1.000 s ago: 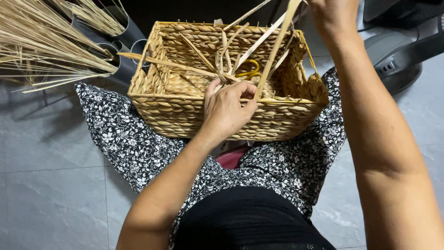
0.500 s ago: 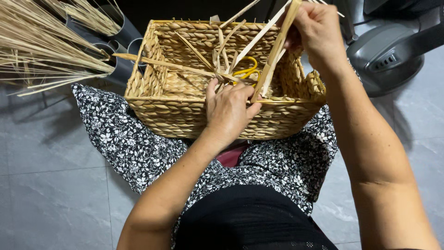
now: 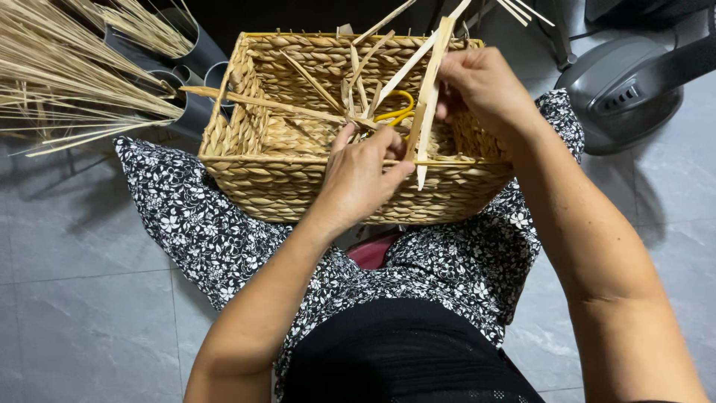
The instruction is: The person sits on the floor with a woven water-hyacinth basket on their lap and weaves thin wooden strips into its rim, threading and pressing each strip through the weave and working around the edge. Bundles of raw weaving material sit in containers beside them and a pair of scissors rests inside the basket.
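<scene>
While over the woven basket (image 3: 246,130), both hands' (image 3: 362,175) grip tight on straw strips (image 3: 429,89).

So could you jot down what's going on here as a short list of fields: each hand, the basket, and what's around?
left hand: pinching flat straw strips over the basket
right hand: gripping a long pale strip, held tilted
woven basket: rectangular, resting on the person's lap
inside basket: yellow-handled scissors, partly hidden
lap: black-and-white floral fabric
far left: bundles of dried straw in grey tubes
far right: grey fan base
</scene>
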The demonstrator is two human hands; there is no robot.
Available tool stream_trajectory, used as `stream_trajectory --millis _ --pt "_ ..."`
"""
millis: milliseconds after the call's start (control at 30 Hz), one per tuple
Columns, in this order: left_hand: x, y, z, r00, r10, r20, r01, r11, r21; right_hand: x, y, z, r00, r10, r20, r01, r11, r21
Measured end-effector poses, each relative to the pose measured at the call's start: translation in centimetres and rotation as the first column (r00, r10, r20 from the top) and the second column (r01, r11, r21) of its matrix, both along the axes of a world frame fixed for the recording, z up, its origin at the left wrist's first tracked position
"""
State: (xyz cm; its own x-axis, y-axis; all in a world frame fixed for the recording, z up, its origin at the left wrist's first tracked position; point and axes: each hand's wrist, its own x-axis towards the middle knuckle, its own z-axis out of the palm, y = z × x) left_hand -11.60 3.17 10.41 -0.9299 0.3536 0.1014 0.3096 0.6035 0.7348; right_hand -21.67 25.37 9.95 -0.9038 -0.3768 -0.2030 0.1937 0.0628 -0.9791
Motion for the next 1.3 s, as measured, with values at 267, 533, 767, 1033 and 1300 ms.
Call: stream_trajectory --millis 267,533,767,1033,1300 --pt "-0.1 0.6 0.0 0.988 0.115 0.106 -0.106 0.991 -0.083 6.0 1.6 3.3 0.719 0.189 -0.669 0.355 0.727 0.588" --pt "0.1 0.9 -0.4 0.991 0.132 0.022 -0.129 0.986 -0.110 12.4 -1.1 1.3 0.447 0.301 -0.843 0.353 0.806 0.475" --pt "0.1 0.9 0.2 0.989 0.133 0.059 -0.127 0.988 -0.091 16.2 0.7 5.6 0.638 0.328 -0.696 -0.036 0.916 0.399" --pt "0.0 1.4 -0.3 0.985 0.158 0.074 -0.146 0.978 -0.150 19.8 8.5 9.0 0.660 0.251 -0.708 -0.651 0.661 -0.373" --pt "0.0 1.3 -0.4 0.987 0.158 0.008 -0.156 0.981 -0.114 16.8 0.4 2.1 0.566 0.310 -0.764 0.131 0.881 0.455"
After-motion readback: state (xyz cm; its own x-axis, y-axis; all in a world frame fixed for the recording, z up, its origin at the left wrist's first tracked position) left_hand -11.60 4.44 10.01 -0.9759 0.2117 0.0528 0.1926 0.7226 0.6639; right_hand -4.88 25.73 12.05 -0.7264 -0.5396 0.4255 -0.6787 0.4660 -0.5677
